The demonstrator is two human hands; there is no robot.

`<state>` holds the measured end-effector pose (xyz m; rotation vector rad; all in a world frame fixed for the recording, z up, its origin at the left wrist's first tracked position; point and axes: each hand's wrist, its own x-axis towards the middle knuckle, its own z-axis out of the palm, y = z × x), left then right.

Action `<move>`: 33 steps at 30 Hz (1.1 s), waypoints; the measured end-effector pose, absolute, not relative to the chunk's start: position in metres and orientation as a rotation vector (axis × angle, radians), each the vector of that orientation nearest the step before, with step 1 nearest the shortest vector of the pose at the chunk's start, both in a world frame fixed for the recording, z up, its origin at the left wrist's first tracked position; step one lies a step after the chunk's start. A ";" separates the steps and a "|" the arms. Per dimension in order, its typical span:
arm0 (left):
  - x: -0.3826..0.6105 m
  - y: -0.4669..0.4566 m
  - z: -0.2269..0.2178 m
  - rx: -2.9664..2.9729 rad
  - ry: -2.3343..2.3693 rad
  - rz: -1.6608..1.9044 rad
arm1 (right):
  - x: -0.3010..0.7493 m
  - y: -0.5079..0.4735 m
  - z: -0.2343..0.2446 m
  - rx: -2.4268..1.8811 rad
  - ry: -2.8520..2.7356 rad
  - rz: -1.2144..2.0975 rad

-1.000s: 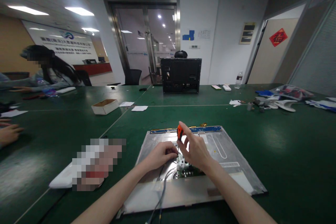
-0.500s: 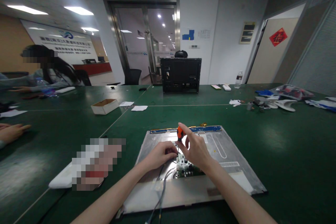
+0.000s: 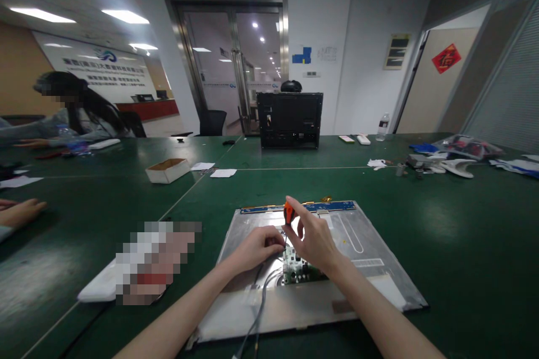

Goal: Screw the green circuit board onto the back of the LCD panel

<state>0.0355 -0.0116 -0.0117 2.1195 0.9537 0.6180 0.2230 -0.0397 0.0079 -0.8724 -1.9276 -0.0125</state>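
R hand (image 3: 314,235): fingers gripping orange/blk screwdriver (image 3: 288,213), approx. upright, index on top of handle, shaft down at edge of circuit board (image 3: 297,269)
L hand (image 3: 263,247): fingers curled in by lower shaft; can't tell if pinching anything
Board on metal panel (image 3: 236,311), partly hidden by R hand; grey cables (image 3: 264,300) run from near it past panel's near edge; blue strip (image 3: 341,206) along far edge
Progress (my est.): mid-step, screwdriver work at one spot, board in place on panel; amt done vs. left unclear, tip too small to see
Panel flat on green counter (image 3: 463,247); box (image 3: 168,171) beyond, to L
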 end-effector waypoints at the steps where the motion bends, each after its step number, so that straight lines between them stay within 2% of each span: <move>1: 0.036 -0.011 -0.012 2.120 0.950 0.621 | 0.223 -0.039 0.008 -0.869 -1.928 -0.017; 33: 0.038 -0.017 -0.003 2.134 0.989 0.607 | 0.224 -0.044 0.012 -0.894 -1.952 0.049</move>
